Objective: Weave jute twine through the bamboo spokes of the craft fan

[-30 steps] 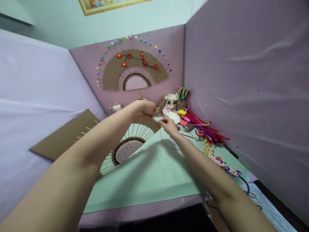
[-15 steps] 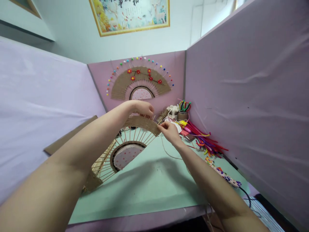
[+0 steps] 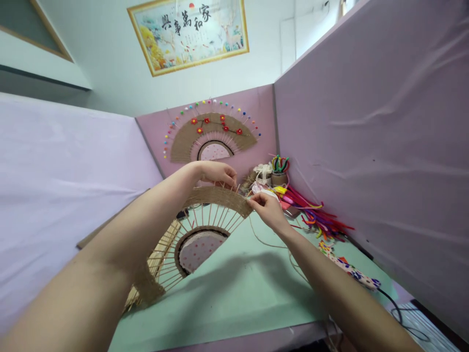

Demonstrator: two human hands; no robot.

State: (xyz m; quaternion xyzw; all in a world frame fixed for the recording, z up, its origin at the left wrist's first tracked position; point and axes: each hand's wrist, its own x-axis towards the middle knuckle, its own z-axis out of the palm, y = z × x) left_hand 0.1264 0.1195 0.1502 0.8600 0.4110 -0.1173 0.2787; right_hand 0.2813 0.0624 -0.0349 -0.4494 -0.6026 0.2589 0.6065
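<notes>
A half-round fan of thin sticks with a woven twine band (image 3: 210, 196) is held tilted above the table. At its centre is a pink dotted half-disc (image 3: 201, 248) with a dark, brown-edged rim. My left hand (image 3: 220, 174) reaches over the band's far edge, fingers curled closed among the stick tips; my forearm covers the fan's left part. Beside the band's right end, my right hand (image 3: 266, 209) pinches a strand of twine (image 3: 262, 240), which hangs in a loop toward the table. The exact contact at the fingertips is too small to see.
A finished fan (image 3: 214, 128) with red flowers hangs on the back panel. At right lie fuzzy craft stems (image 3: 322, 217), a pot of scissors (image 3: 279, 176) and a flower-patterned tool (image 3: 351, 271) with a cord. A bundle of straw-coloured sticks (image 3: 163, 249) lies under the fan.
My view has tipped upward and shifted a little, so the table scene sits lower. Both hands remain at the fan's far right edge, the right one still pinching the twine.
</notes>
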